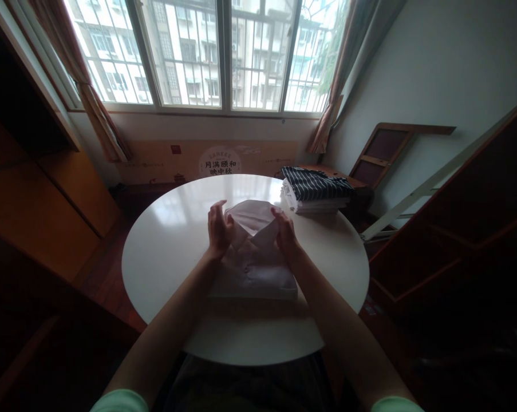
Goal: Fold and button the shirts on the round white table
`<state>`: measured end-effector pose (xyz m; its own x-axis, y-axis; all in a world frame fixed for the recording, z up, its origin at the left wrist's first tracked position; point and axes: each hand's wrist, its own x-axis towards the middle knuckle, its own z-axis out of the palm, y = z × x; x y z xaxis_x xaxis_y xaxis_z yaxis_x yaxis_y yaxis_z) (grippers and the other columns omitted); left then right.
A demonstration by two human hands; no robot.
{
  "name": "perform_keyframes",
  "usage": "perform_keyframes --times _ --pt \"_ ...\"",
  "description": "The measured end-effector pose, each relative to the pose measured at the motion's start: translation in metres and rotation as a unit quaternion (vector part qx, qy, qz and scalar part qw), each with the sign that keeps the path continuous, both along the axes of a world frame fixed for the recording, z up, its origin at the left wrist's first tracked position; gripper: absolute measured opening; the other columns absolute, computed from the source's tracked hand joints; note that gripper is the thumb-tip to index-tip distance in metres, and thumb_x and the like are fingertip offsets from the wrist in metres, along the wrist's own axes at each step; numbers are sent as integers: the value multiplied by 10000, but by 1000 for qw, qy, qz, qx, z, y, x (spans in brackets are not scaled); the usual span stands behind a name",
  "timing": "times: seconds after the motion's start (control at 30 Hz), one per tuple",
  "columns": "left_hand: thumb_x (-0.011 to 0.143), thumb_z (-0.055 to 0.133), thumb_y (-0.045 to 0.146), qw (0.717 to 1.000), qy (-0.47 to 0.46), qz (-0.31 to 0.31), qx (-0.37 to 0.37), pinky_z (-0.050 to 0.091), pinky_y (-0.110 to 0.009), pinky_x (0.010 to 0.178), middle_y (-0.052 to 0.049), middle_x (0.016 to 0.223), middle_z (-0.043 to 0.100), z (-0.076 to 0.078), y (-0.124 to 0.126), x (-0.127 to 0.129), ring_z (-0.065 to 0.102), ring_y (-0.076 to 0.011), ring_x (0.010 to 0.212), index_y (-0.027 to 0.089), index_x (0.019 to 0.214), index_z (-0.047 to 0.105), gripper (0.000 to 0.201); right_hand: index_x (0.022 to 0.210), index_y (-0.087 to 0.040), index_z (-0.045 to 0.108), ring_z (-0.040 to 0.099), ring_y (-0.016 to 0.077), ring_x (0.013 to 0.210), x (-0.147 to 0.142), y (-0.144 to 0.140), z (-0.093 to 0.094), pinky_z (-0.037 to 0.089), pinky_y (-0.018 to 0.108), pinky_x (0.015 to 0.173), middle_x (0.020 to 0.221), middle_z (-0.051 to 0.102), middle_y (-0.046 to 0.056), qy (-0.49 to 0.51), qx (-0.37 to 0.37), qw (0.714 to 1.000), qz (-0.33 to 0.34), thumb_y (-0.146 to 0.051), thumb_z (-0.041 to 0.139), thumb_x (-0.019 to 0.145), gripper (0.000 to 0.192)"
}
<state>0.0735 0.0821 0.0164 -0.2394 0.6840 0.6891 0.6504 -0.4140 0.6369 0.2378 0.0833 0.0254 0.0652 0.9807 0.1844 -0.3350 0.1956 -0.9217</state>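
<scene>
A round white table (168, 252) stood before the barred window (206, 51).
We pressed our left hand (218, 228) and right hand (284, 230), fingers together, against the folded pale shirt's (253, 269) raised collar.

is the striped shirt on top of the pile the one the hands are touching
No: both the left hand and the right hand rest on the white folded shirt; the striped shirt lies apart.

Bare forearms — short mint-green sleeves (121, 400).
</scene>
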Motion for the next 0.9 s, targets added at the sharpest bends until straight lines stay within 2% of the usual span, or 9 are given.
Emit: perform_keyframes --times 0.1,0.17,0.23,0.4,0.53,0.77,0.9 --pt "653 464 72 992 -72 -7 -100 453 -345 827 -117 1088 567 0 6 -11 559 -219 945 144 1090 516 446 786 -192 550 496 117 559 5 0 5 407 242 530 647 564 -31 -26 28 999 15 -351 652 631 245" --pt "641 477 100 979 -103 -37 -173 470 -320 751 -100 968 621 0 7 -15 591 -212 847 143 996 575 371 777 -188 540 476 103 546 8 1 8 378 223 505 636 550 -39 -60 35 998 13 -302 672 599 249" --pt "648 472 127 971 -111 -52 -206 466 -308 711 -74 844 645 2 6 -18 596 -208 793 154 883 609 273 802 -187 529 477 102 553 11 1 10 366 216 496 649 550 -37 -83 29 996 1 -288 681 580 287" --pt "681 504 207 969 -151 -34 -192 455 -288 691 -48 783 631 8 5 -19 581 -186 768 163 801 589 153 867 -188 506 522 125 648 13 3 10 408 235 557 776 572 -9 -97 -3 992 -85 -328 754 487 475" --pt "676 574 294 958 -208 -28 -194 460 -283 676 -56 822 619 10 7 -21 575 -176 755 156 812 572 194 783 -170 530 517 128 640 16 8 5 405 246 572 728 570 2 -111 -26 982 -149 -395 768 462 458" --pt "679 577 368 950 -236 -89 -182 459 -281 691 -47 770 612 9 9 -22 568 -170 755 144 816 600 264 634 -161 590 469 125 525 19 14 -5 347 254 511 564 550 -2 -143 -18 979 -144 -517 637 583 363" --pt "716 515 394 948 -245 -90 -180 448 -250 594 -17 668 580 9 8 -20 541 -144 643 158 756 588 250 627 -171 592 497 142 548 23 17 -7 364 259 526 571 567 1 -189 -13 965 -182 -493 631 595 326"
